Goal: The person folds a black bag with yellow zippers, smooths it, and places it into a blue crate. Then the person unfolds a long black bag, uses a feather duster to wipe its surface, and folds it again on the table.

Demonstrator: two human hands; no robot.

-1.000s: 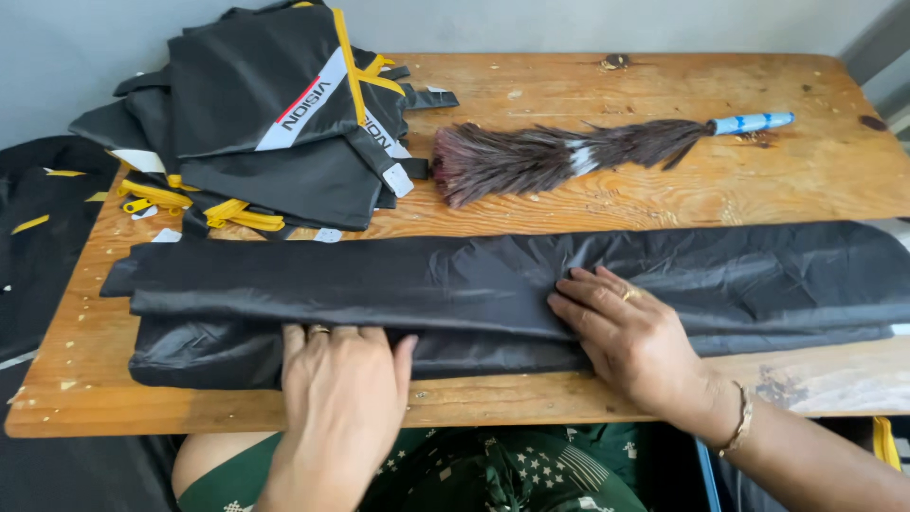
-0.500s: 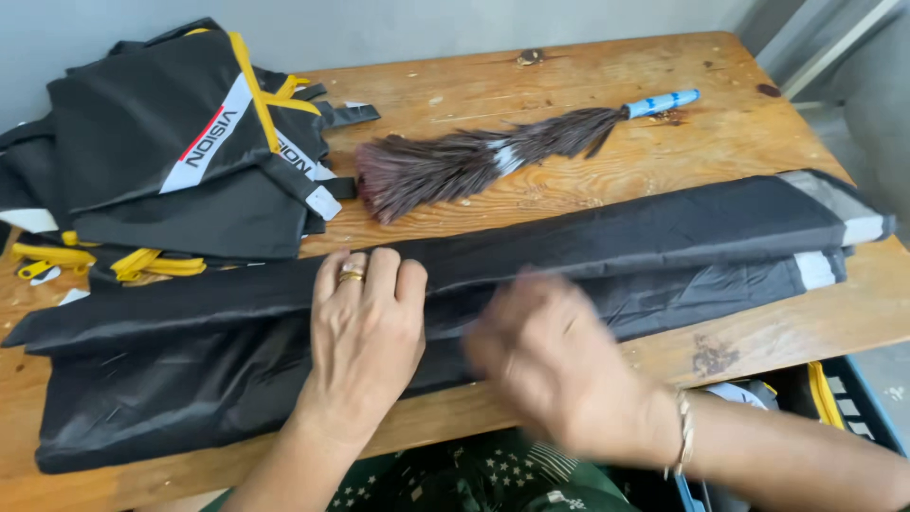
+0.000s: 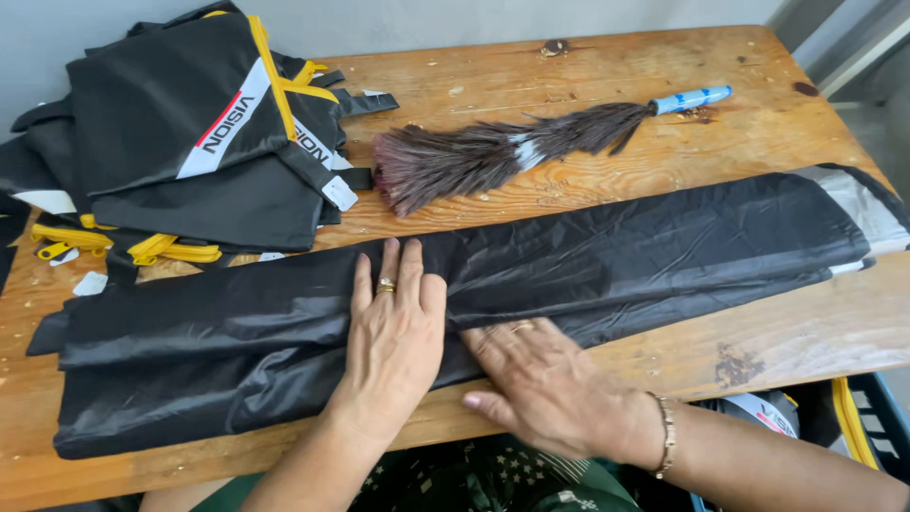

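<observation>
At the bottom centre of the frame, the right hand (image 3: 545,389) lies flat, palm down, on the near edge of the long folded black fabric (image 3: 607,261); it grips nothing. Just left of it, the left hand (image 3: 393,337) presses open-palmed on the same fabric, fingers straight and together. The fabric stretches across the wooden table (image 3: 758,123) from lower left to right edge. Beyond it lies a feather duster (image 3: 493,152) with a blue handle. A pile of black bags (image 3: 204,142) with yellow trim fills the upper left.
</observation>
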